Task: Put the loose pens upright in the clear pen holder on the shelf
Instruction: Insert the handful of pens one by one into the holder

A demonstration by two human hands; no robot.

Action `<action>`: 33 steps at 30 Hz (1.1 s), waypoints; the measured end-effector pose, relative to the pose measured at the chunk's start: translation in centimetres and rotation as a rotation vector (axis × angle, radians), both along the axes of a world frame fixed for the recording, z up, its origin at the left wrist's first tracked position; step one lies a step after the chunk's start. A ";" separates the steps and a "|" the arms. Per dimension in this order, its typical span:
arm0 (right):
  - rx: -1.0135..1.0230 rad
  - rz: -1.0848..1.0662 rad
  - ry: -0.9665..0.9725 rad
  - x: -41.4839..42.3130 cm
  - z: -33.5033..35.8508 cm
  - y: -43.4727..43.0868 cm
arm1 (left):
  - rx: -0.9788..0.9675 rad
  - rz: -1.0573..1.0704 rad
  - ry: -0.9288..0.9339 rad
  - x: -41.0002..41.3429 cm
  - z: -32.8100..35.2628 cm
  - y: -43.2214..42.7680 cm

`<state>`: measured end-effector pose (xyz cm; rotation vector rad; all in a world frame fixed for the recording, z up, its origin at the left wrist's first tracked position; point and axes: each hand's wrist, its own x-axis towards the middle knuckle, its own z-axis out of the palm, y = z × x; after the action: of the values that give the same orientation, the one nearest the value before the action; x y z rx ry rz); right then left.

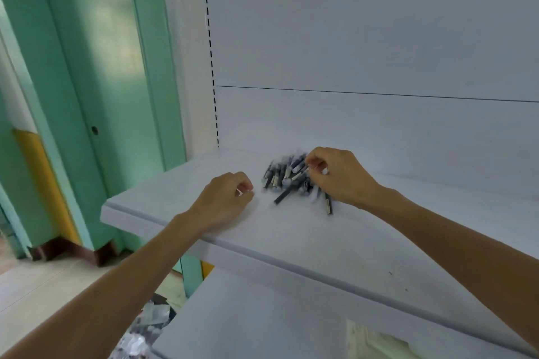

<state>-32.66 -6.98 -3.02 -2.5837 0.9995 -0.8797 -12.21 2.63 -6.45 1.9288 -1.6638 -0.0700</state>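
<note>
White shelf [291, 242] bears piled pens [281, 176]; right hand [338, 175] pinches some, left hand [224, 201] rests curled, empty.

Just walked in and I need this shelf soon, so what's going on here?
A person is working on a pile of loose pens lying flat on the white shelf. The right hand reaches into the pile and pinches pens at its far side. The left hand rests on the shelf just left of the pile, fingers curled; whether it holds anything is unclear. No pen holder is in view, and no pen stands upright.
</note>
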 end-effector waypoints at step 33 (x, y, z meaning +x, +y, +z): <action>-0.029 -0.271 0.678 15.2 -0.7 -7.9 | 0.367 -0.067 -0.390 9.8 0.9 -9.0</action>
<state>-17.51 -14.90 -3.74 -2.8697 1.5329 -0.0278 -2.38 -6.36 -5.52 2.2667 -2.0896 -0.0269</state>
